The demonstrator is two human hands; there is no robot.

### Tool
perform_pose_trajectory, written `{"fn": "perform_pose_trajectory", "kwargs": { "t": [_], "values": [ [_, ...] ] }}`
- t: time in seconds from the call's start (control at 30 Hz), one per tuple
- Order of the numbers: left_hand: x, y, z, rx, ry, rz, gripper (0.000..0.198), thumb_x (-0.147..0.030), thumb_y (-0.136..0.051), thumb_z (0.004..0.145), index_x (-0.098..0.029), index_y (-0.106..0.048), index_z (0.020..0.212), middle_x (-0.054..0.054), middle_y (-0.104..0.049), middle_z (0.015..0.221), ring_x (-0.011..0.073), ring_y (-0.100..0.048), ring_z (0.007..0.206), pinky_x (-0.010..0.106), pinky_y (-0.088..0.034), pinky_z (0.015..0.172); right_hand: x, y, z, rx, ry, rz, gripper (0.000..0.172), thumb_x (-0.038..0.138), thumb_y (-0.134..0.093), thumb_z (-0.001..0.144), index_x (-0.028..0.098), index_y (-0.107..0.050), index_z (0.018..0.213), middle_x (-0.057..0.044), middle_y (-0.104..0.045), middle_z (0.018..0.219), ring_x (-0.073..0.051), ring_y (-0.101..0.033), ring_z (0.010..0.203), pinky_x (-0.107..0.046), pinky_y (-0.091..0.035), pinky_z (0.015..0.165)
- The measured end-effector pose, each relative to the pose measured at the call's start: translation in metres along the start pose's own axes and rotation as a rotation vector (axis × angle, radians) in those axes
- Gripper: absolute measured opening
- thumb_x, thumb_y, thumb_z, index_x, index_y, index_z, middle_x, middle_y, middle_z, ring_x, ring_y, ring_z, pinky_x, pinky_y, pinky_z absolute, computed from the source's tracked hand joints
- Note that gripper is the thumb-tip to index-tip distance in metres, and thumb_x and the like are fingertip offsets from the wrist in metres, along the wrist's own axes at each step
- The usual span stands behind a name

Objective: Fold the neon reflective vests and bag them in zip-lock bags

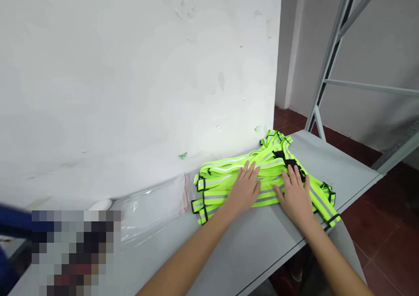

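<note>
A stack of neon yellow-green reflective straps (pixel 216 196) with grey stripes and black buckles lies on the grey table, close to the wall. My left hand (pixel 245 187) rests on the middle of the stack, palm down with its fingers stretched out. On the right part, beside a black patch (pixel 290 160) among the straps, lies my right hand (pixel 296 193), also flat with fingers apart. Strap ends with buckles fan out at the left, the back and the right front. Whatever is under my palms is hidden.
A clear plastic bag (pixel 153 208) with a red line lies left of the straps along the white wall (pixel 137 77). Metal rack posts (pixel 330 56) rise at the table's right end. A blurred, pixelated area covers the lower left. Red floor tiles (pixel 389 239) show below the table edge.
</note>
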State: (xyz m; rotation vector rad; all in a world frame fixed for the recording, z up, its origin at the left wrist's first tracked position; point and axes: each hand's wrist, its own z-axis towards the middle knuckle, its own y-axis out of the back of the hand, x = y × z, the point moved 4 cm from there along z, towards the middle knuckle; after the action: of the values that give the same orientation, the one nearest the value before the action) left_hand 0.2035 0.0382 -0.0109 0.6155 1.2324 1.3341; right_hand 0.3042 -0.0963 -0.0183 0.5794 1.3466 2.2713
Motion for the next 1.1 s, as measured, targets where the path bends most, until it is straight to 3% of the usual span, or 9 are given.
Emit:
{"fn": "perform_pose_trajectory", "kwargs": {
  "t": [0.13,0.23,0.33,0.57,0.73,0.93,1.1],
  "values": [
    [0.02,0.012,-0.057,0.041,0.104,0.281,0.059,-0.05,-0.035,0.095,-0.016,-0.039,0.143,0.014,-0.031,0.153,0.0343,-0.011,0.146,0.06,-0.015,0.115,-0.018,-0.013,0.001,0.021,0.117,-0.048,0.056,0.048,-0.038,0.096,0.012,-0.046,0.137,-0.019,-0.036,0.15,-0.036,-0.026,0.141,-0.064,-0.019,0.108],
    [0.031,0.012,-0.076,0.058,0.168,0.344,0.062,-0.056,-0.033,0.094,-0.019,-0.043,0.142,0.014,-0.037,0.15,0.035,-0.022,0.143,0.061,-0.014,0.114,-0.026,-0.019,0.002,0.029,0.171,-0.054,0.059,0.051,-0.036,0.096,0.015,-0.043,0.142,-0.016,-0.033,0.152,-0.034,-0.025,0.142,-0.063,-0.021,0.109],
    [0.035,0.01,-0.081,0.092,0.21,0.328,0.064,-0.059,-0.031,0.093,-0.021,-0.041,0.143,0.013,-0.036,0.151,0.0334,-0.028,0.141,0.058,-0.019,0.114,-0.029,-0.023,0.002,0.056,0.187,-0.067,0.06,0.051,-0.033,0.096,0.016,-0.039,0.144,-0.015,-0.031,0.153,-0.033,-0.024,0.142,-0.062,-0.022,0.109],
    [0.027,0.011,-0.082,0.128,0.296,0.264,0.069,-0.06,-0.027,0.093,-0.017,-0.035,0.146,0.015,-0.03,0.154,0.0346,-0.025,0.142,0.056,-0.02,0.114,-0.041,-0.032,0.013,0.089,0.294,-0.091,0.068,0.056,-0.021,0.095,0.014,-0.036,0.146,-0.013,-0.026,0.156,-0.032,-0.019,0.144,-0.061,-0.019,0.109],
    [0.021,0.015,-0.081,0.092,0.262,0.248,0.066,-0.054,-0.024,0.095,-0.014,-0.035,0.146,0.016,-0.03,0.154,0.0319,-0.021,0.144,0.053,-0.018,0.116,-0.051,-0.039,0.022,0.052,0.363,-0.069,0.073,0.058,-0.014,0.092,0.013,-0.04,0.144,-0.013,-0.027,0.155,-0.034,-0.024,0.142,-0.061,-0.02,0.107],
    [0.016,0.016,-0.083,0.051,0.179,0.311,0.06,-0.047,-0.027,0.097,-0.012,-0.037,0.144,0.017,-0.029,0.153,0.0319,-0.019,0.144,0.053,-0.02,0.116,-0.04,-0.021,0.014,-0.159,0.416,-0.035,0.064,0.053,-0.022,0.093,0.012,-0.055,0.128,-0.02,-0.034,0.15,-0.037,-0.036,0.136,-0.062,-0.02,0.106],
    [0.012,0.015,-0.082,0.056,0.115,0.345,0.053,-0.038,-0.028,0.098,-0.011,-0.039,0.142,0.018,-0.029,0.153,0.0333,-0.021,0.144,0.055,-0.021,0.115,-0.045,0.005,0.008,-0.419,0.37,0.077,0.032,0.042,-0.043,0.092,0.023,-0.066,0.101,-0.014,-0.064,0.12,-0.029,-0.063,0.106,-0.053,-0.027,0.104]
  ]
}}
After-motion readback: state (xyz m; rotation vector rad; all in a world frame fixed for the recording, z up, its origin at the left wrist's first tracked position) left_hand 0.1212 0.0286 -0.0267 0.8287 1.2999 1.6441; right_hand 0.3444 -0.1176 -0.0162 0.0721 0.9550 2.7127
